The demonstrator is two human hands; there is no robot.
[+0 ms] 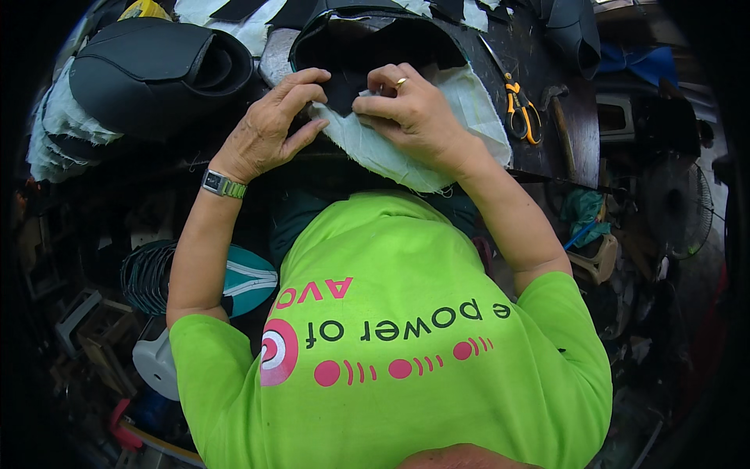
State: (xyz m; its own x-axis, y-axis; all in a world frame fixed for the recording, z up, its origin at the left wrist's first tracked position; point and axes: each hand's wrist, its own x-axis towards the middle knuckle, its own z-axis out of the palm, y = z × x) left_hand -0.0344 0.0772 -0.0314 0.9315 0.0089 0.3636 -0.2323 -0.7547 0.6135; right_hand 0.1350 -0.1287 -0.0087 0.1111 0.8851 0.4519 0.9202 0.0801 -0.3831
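Observation:
Both hands work at the edge of a frayed white cloth (486,117) that hangs over the table's near edge. My left hand (269,121), with a watch on its wrist, has the cloth's left corner between thumb and fingers. My right hand (418,113), wearing a ring, pinches the same edge a little to the right, its fingertips bent inward. Between the hands a black piece of material (341,92) meets the cloth. Just beyond stands a curved black shell-like piece (301,51) with a dark hollow. How cloth and black piece join is partly hidden by my fingers.
A rolled black padded sheet (133,74) lies on the left over stacked white cloth (74,117). Scissors with orange and black handles (521,113) and a hammer (562,133) lie to the right. A fan (687,207) stands at far right; a teal piece (250,277) is below my left arm.

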